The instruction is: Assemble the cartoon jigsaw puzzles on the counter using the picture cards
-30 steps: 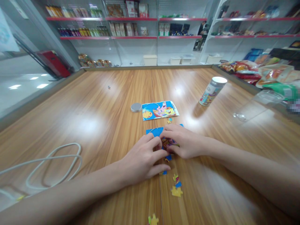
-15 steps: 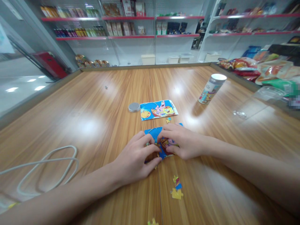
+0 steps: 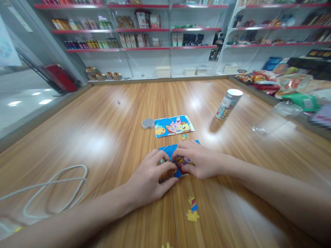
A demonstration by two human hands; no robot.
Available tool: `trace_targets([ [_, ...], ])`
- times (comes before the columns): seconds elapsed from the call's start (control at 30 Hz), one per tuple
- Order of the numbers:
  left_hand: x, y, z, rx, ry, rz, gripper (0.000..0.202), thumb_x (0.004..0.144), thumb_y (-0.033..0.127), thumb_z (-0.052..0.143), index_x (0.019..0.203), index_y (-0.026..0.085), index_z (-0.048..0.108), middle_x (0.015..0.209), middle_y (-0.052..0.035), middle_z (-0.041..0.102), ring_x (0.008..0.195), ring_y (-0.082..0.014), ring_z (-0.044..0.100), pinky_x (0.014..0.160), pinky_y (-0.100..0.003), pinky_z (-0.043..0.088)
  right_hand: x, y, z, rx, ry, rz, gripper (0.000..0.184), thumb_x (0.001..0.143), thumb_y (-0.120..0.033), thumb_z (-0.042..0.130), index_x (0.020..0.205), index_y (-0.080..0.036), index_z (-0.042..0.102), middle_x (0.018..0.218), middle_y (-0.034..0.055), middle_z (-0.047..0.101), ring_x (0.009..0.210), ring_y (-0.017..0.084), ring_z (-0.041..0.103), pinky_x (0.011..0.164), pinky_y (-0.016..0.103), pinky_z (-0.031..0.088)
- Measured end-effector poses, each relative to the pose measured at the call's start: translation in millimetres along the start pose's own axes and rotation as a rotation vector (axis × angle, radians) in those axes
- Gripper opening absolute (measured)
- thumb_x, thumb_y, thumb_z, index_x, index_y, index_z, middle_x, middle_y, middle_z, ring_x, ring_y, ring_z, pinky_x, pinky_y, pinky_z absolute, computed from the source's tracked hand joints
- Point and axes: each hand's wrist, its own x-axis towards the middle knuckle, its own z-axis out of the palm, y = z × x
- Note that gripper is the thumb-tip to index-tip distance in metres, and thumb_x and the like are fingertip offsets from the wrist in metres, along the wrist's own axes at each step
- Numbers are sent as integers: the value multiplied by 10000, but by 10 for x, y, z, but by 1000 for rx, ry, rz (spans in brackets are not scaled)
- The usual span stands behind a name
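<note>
A partly built blue jigsaw puzzle [image 3: 168, 151] lies on the wooden table [image 3: 103, 124], mostly covered by both hands. My left hand [image 3: 150, 179] rests on its left side, fingers curled and pressing on the pieces. My right hand [image 3: 199, 159] covers its right side, fingertips pinched down on the pieces next to my left fingers. A colourful reference picture [image 3: 173, 125] lies just beyond the puzzle. Loose puzzle pieces [image 3: 192, 210] lie near me on the table, and one small piece [image 3: 184, 137] sits between picture and puzzle.
A round metal lid [image 3: 148, 123] lies left of the picture. An upright printed can [image 3: 228, 104] stands to the right. A clear plastic cup [image 3: 276, 117] lies on its side further right. A white cable [image 3: 55, 189] loops at the left. Snack bags and shelves line the edges.
My left hand has shifted up and left from the lower loose pieces onto the puzzle's left side. My right hand has stayed on the puzzle. The camera has tilted slightly.
</note>
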Motion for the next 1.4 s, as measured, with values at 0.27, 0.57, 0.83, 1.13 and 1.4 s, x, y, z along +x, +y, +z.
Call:
trace_targets([
  [0.27, 14, 8, 2, 39, 29, 105, 132, 916, 198, 649, 808, 183, 723, 994, -76, 609, 902, -189, 528, 813, -354, 483, 14, -2, -4, -16, -6, 3, 265, 832, -166, 650, 1095, -200, 639, 1021, 76, 605, 970, 237, 564, 826, 374, 404],
  [0.57, 33, 42, 33, 51, 44, 128, 170, 923, 145, 628, 754, 150, 648, 950, -54, 676, 857, -175, 532, 799, -353, 473, 15, 5, 2, -2, -4, -21, 220, 839, -147, 633, 1055, -192, 627, 1003, 66, 596, 961, 221, 549, 820, 358, 393],
  [0.83, 33, 0, 26, 14, 33, 192, 106, 928, 124, 641, 966, 194, 710, 957, -24, 710, 860, -170, 539, 799, -356, 459, 13, -11, -22, -7, -26, -11, 216, 842, -146, 636, 1055, -183, 627, 1009, 73, 583, 954, 223, 543, 818, 361, 397],
  [1.13, 67, 47, -25, 62, 20, 206, 126, 939, 146, 627, 876, 177, 731, 880, -44, 695, 810, -171, 496, 763, -345, 458, 4, -19, -32, 17, -21, -4, 226, 828, -132, 653, 1041, -203, 623, 1013, 71, 580, 947, 226, 540, 807, 356, 392],
  [1.4, 69, 54, -25, 131, 19, 255, 106, 941, 160, 620, 908, 146, 720, 883, -59, 689, 823, -175, 531, 758, -343, 481, 0, -2, -14, 1, -21, -9, 212, 842, -150, 645, 1048, -195, 620, 1005, 69, 583, 950, 221, 538, 810, 350, 389],
])
